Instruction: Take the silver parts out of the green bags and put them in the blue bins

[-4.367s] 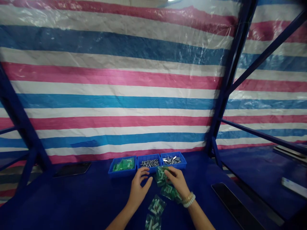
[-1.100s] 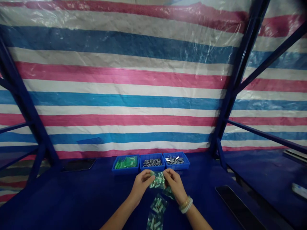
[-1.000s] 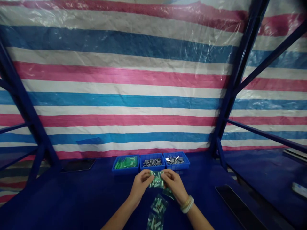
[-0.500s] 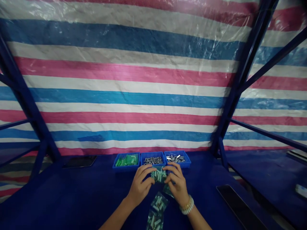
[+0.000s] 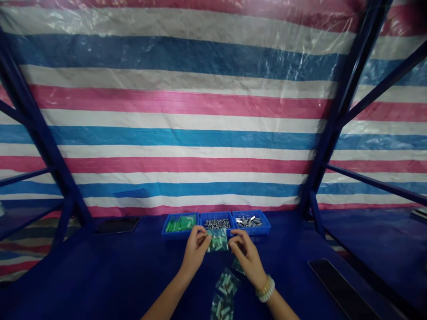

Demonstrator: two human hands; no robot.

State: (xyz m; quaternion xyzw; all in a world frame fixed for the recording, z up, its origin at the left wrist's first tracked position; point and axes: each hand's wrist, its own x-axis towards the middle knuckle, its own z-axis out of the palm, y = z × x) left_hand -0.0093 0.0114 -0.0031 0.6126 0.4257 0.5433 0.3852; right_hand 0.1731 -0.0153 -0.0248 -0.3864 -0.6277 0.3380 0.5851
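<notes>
Between my hands is a small clear plastic bag (image 5: pixel 218 240) with pale and green pieces inside. My left hand (image 5: pixel 196 249) pinches its left edge between thumb and fingers. My right hand (image 5: pixel 247 257), with a beaded bracelet on the wrist, is at the bag's right edge, its fingers bent and close together; whether they grip the edge is too small to tell. Below lie more filled bags: one (image 5: pixel 227 283) under the hands, another (image 5: pixel 222 307) at the bottom edge, and a third (image 5: pixel 238 266) partly hidden by my right hand.
Three blue trays stand in a row behind my hands: one with green packets (image 5: pixel 180 223), one with small metal parts (image 5: pixel 217 223), one with metal cylinders (image 5: pixel 250 221). Dark flat devices lie at left (image 5: pixel 117 225) and right (image 5: pixel 342 286). Blue frame posts (image 5: pixel 336 115) flank the striped sheet.
My left hand's fingers have closed in on the bag's left edge. The bag now appears flatter and more open to view between the hands. The whole view has shifted slightly.
</notes>
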